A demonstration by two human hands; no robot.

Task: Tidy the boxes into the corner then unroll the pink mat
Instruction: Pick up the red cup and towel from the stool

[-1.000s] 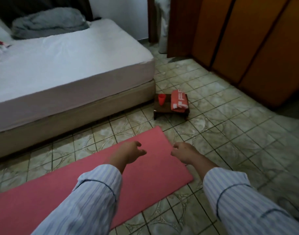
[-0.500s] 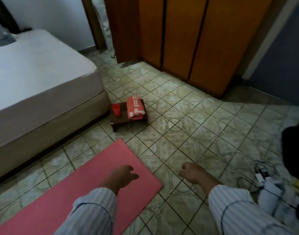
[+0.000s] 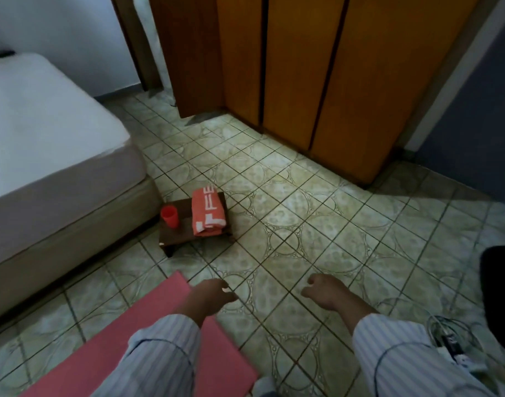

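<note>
Your left hand (image 3: 214,293) and right hand (image 3: 325,290) hang loosely curled, holding nothing. The pink mat (image 3: 148,333) lies flat beside the bed (image 3: 59,179); smooth any lifted corner.

Head view: looking forward and down from standing height, facing the wardrobe (image 3: 317,67).
Nearness: hovering well short of the wardrobe.

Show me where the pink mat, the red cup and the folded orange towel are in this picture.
pink mat (image 3: 148,316), head view, on the flat surface near its far end.
red cup (image 3: 169,216), head view, on its side wall.
orange towel (image 3: 208,213), head view, on the top of the fold.
</note>
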